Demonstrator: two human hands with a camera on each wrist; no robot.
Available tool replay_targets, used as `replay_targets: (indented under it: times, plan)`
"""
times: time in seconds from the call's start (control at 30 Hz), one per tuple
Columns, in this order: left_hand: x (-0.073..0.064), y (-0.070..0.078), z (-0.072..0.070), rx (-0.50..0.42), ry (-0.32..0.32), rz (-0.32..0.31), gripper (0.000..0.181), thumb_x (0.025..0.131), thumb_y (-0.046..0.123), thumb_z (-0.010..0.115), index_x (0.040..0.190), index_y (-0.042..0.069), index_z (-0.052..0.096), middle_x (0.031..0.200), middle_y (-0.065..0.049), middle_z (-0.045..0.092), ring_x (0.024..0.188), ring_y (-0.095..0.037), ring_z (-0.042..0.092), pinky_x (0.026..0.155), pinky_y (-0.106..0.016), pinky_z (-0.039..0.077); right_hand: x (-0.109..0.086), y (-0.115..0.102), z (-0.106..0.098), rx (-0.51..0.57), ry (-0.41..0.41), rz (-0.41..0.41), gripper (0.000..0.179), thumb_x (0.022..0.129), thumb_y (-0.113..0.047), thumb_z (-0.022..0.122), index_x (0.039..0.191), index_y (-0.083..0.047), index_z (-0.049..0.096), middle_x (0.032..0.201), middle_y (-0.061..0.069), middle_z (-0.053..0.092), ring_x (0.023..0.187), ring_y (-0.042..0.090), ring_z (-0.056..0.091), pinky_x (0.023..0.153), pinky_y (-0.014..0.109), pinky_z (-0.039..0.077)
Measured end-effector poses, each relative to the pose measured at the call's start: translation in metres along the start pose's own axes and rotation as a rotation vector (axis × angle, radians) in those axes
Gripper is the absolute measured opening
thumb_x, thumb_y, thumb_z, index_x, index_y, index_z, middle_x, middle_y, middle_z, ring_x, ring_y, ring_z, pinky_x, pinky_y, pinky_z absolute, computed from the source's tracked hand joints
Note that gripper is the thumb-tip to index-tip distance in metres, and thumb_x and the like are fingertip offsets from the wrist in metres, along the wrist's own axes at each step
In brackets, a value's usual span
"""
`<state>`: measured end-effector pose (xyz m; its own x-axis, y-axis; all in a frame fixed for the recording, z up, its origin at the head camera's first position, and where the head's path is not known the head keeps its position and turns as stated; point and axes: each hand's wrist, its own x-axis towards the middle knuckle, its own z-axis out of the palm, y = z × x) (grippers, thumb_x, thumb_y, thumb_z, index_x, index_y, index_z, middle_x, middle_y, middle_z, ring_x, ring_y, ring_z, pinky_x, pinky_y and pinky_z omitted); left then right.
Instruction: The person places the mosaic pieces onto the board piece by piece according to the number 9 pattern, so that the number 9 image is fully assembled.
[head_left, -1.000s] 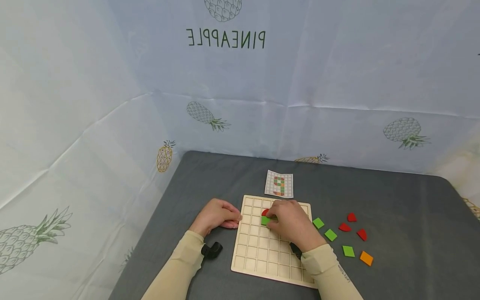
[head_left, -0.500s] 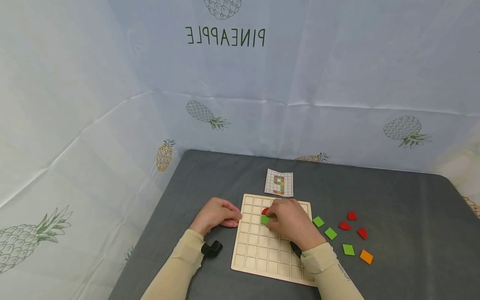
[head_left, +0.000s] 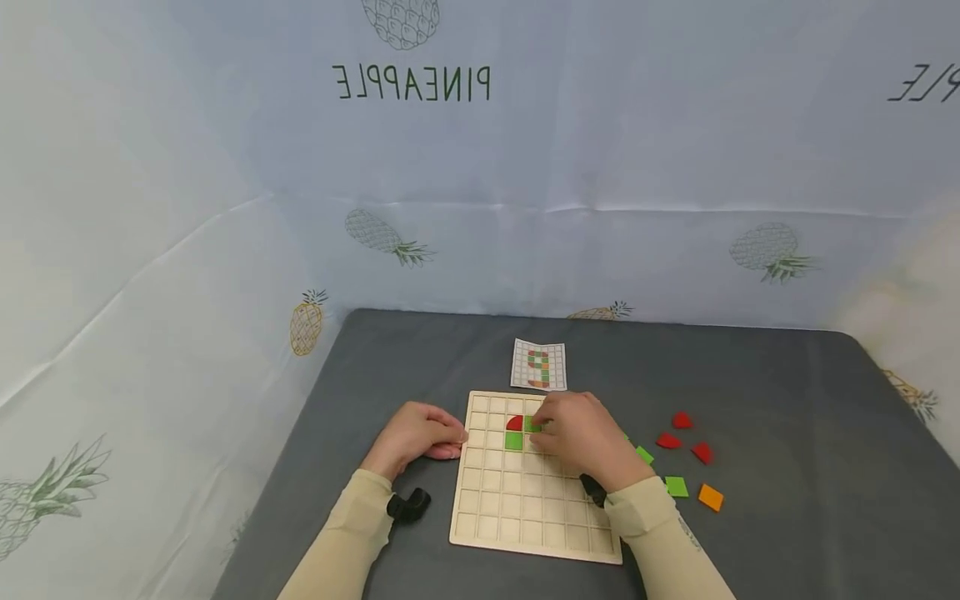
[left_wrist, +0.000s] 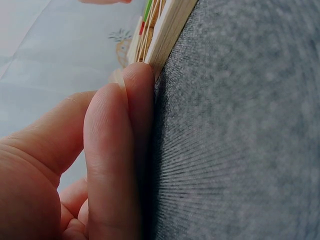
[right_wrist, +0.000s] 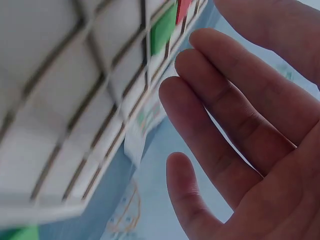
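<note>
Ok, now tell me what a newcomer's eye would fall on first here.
Probably the red piece and two green squares on the gridded wooden board, close by the right hand. Next, perhaps, the loose red, green and orange pieces scattered on the dark table to the board's right. Then the mirrored word PINEAPPLE, high on the pale cloth behind.

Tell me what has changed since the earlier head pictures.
The right hand has shifted right over the board, revealing a green tile beside the red piece. The left hand stays at the board's left edge; the loose orange tile stays put.
</note>
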<state>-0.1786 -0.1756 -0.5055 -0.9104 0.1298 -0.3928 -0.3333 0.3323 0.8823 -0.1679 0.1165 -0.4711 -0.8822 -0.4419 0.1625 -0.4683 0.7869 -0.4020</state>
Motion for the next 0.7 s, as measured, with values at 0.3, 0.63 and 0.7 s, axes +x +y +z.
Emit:
replay_targets:
  times: [0.3, 0.63, 0.7]
  plan:
    - [-0.002, 0.001, -0.001, 0.012, 0.017, 0.010, 0.020, 0.087, 0.017, 0.091, 0.100, 0.004, 0.084, 0.086, -0.008, 0.082, 0.070, -0.012, 0.079, 0.070, -0.028, 0.068, -0.036, 0.055, -0.039, 0.003, -0.025, 0.194, 0.015, 0.094, -0.022, 0.086, 0.107, -0.014, 0.085, 0.104, -0.001, 0.076, 0.094, 0.020, 0.074, 0.081, 0.041, 0.064]
    - [-0.002, 0.001, 0.000, 0.038, 0.028, -0.010, 0.019, 0.088, 0.018, 0.090, 0.101, 0.006, 0.084, 0.087, -0.008, 0.082, 0.073, -0.014, 0.080, 0.070, -0.029, 0.068, -0.100, 0.116, -0.067, -0.011, 0.009, 0.334, 0.022, 0.091, -0.026, 0.088, 0.109, -0.013, 0.083, 0.108, 0.006, 0.075, 0.094, 0.026, 0.071, 0.079, 0.051, 0.063]
    - [-0.001, 0.001, 0.001, 0.040, 0.026, -0.010, 0.019, 0.088, 0.018, 0.090, 0.101, 0.005, 0.084, 0.087, -0.008, 0.082, 0.073, -0.014, 0.080, 0.070, -0.029, 0.068, -0.109, 0.125, -0.069, -0.020, 0.022, 0.357, 0.024, 0.091, -0.028, 0.089, 0.109, -0.013, 0.083, 0.111, 0.009, 0.075, 0.097, 0.030, 0.071, 0.081, 0.055, 0.063]
